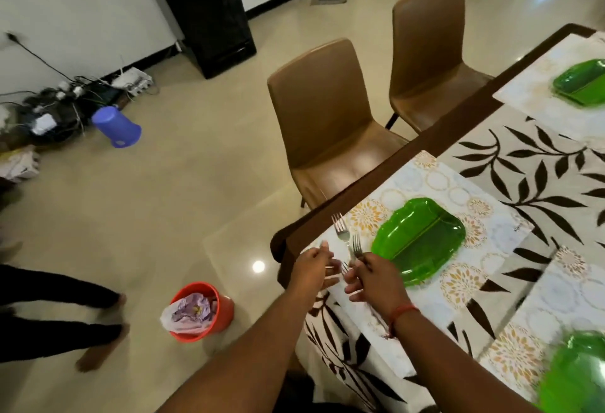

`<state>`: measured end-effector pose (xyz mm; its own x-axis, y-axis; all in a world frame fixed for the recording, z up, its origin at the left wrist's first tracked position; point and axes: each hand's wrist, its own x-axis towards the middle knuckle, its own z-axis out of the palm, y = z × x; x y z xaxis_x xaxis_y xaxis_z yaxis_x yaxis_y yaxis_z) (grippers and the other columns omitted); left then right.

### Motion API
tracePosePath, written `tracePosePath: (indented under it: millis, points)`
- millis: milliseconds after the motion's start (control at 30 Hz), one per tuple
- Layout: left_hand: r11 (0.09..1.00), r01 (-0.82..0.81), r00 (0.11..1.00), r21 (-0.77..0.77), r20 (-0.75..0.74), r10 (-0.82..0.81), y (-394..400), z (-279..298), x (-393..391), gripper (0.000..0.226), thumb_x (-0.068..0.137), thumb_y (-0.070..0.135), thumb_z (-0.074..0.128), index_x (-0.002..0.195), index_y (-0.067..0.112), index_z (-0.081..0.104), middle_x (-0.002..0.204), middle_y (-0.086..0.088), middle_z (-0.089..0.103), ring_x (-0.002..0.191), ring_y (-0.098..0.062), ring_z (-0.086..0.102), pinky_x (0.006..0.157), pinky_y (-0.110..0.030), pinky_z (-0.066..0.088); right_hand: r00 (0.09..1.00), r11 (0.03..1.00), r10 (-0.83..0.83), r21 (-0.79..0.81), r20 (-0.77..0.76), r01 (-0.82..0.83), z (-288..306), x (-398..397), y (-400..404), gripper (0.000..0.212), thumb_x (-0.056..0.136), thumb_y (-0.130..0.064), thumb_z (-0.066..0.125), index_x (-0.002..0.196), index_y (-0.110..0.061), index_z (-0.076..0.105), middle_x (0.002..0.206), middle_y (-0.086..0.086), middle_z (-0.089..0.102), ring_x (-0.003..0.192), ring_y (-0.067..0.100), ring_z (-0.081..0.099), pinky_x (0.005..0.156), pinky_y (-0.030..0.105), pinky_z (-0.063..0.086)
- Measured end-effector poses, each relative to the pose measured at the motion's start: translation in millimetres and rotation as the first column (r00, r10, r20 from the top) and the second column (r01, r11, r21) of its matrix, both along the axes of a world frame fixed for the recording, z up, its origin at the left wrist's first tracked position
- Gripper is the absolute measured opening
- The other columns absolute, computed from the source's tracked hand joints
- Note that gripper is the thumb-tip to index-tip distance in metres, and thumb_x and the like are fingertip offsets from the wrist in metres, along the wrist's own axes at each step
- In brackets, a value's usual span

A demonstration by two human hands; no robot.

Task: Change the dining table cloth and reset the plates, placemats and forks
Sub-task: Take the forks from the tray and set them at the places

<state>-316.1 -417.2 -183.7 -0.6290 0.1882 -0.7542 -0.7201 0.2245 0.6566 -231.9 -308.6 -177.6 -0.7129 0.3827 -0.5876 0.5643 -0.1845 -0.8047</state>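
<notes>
A white table cloth (523, 164) with dark leaves covers the dining table. On it lies a floral placemat (435, 180) bearing a green leaf-shaped plate (422, 239). Just left of that plate, over the table's corner, my right hand (373, 276) grips a bunch of forks (347, 236) with their tines pointing up. My left hand (312, 265) is close beside it, fingers reaching to the tines of a lower fork; its hold is unclear. A second plate (581, 85) sits on a mat at the far right, and a third plate (573, 376) on a mat at the near right.
Two brown chairs (327, 124) (429, 52) stand along the table's dark wooden edge (425, 137). On the floor are a red bin (209, 311) with a bag, a purple stool (116, 126) and cables by the wall. Another person's legs (59, 314) are at left.
</notes>
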Motion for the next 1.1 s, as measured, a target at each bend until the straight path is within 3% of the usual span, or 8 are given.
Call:
tracePosePath:
  millis: [167, 300, 433, 533, 633, 900, 1000, 1100]
  points:
    - [0.984, -0.066, 0.998, 0.166, 0.014, 0.064, -31.4, 30.6, -48.5, 0.028, 0.103, 0.03, 0.053, 0.104, 0.009, 0.071, 0.092, -0.014, 0.07, 0.078, -0.023, 0.068, 0.064, -0.03, 0.055, 0.982, 0.981, 0.188, 0.049, -0.03, -0.186, 11.4, -75.2, -46.0, 0.021, 0.103, -0.013, 0.045, 0.099, -0.01, 0.066, 0.087, 0.017, 0.07, 0.066, 0.029, 0.07, 0.062, 0.046, 0.061]
    - [0.981, -0.146, 0.989, 0.132, 0.009, 0.146, -78.7, 36.0, -110.7, 0.023, 0.102, 0.023, 0.053, 0.102, 0.01, 0.072, 0.081, -0.013, 0.072, 0.064, -0.024, 0.067, 0.046, -0.026, 0.049, 0.968, 0.955, 0.249, 0.167, 0.006, -0.247, 24.3, -148.7, -94.4, 0.022, 0.104, -0.019, 0.045, 0.103, -0.018, 0.067, 0.087, 0.001, 0.068, 0.066, 0.011, 0.069, 0.052, 0.024, 0.055]
    - [0.981, -0.16, 0.986, 0.109, -0.019, 0.163, -127.8, 38.2, -193.6, 0.025, 0.1, 0.011, 0.046, 0.098, 0.008, 0.072, 0.092, -0.017, 0.075, 0.075, -0.03, 0.07, 0.059, -0.038, 0.057, 0.983, 0.958, 0.181, 0.225, -0.001, -0.176, 20.7, -227.9, -140.3, 0.025, 0.103, -0.025, 0.043, 0.099, -0.024, 0.068, 0.085, 0.002, 0.071, 0.07, 0.019, 0.071, 0.056, 0.035, 0.061]
    - [0.973, -0.218, 0.975, 0.075, -0.025, 0.22, -185.0, 46.7, -257.3, 0.021, 0.096, 0.006, 0.048, 0.1, 0.001, 0.068, 0.097, -0.017, 0.075, 0.079, -0.032, 0.073, 0.068, -0.047, 0.062, 0.965, 0.897, 0.261, 0.36, 0.039, -0.257, 14.5, -299.8, -188.2, 0.024, 0.101, -0.03, 0.041, 0.089, -0.028, 0.062, 0.079, 0.0, 0.069, 0.068, 0.019, 0.069, 0.062, 0.045, 0.06]
    - [0.977, -0.212, 0.975, 0.031, -0.059, 0.214, -237.2, 49.4, -315.2, 0.02, 0.094, 0.01, 0.054, 0.099, 0.001, 0.071, 0.094, -0.016, 0.076, 0.079, -0.031, 0.075, 0.066, -0.041, 0.061, 0.928, 0.816, 0.373, 0.47, 0.013, -0.335, 25.6, -372.3, -242.2, 0.026, 0.102, -0.034, 0.037, 0.085, -0.027, 0.056, 0.08, -0.005, 0.066, 0.072, 0.013, 0.065, 0.07, 0.04, 0.058]
    - [0.973, -0.22, 0.971, 0.069, -0.075, 0.225, -266.3, 50.8, -433.0, 0.025, 0.099, 0.018, 0.05, 0.1, 0.014, 0.074, 0.093, -0.007, 0.077, 0.083, -0.02, 0.072, 0.064, -0.031, 0.056, 0.912, 0.842, 0.408, 0.402, -0.041, -0.359, 30.7, -518.3, -292.9, 0.027, 0.1, -0.011, 0.041, 0.103, -0.02, 0.066, 0.098, -0.001, 0.057, 0.077, 0.002, 0.053, 0.057, 0.009, 0.038]
    - [0.965, -0.247, 0.966, 0.092, -0.06, 0.253, -265.5, 44.9, -488.1, 0.025, 0.102, 0.023, 0.049, 0.104, 0.018, 0.074, 0.097, -0.006, 0.077, 0.091, -0.022, 0.073, 0.067, -0.032, 0.057, 0.912, 0.853, 0.41, 0.36, -0.012, -0.378, 23.8, -575.6, -292.6, 0.031, 0.096, -0.007, 0.041, 0.102, -0.02, 0.069, 0.098, -0.001, 0.059, 0.079, 0.005, 0.056, 0.06, 0.008, 0.042]
    - [0.956, -0.258, 0.962, 0.14, -0.055, 0.268, -249.9, 37.1, -560.2, 0.028, 0.104, 0.024, 0.045, 0.107, 0.019, 0.073, 0.099, -0.007, 0.077, 0.099, -0.028, 0.071, 0.08, -0.044, 0.06, 0.94, 0.908, 0.34, 0.265, -0.017, -0.323, 21.3, -656.9, -276.4, 0.03, 0.09, -0.008, 0.047, 0.094, -0.026, 0.07, 0.095, -0.004, 0.068, 0.082, 0.008, 0.065, 0.072, 0.021, 0.054]
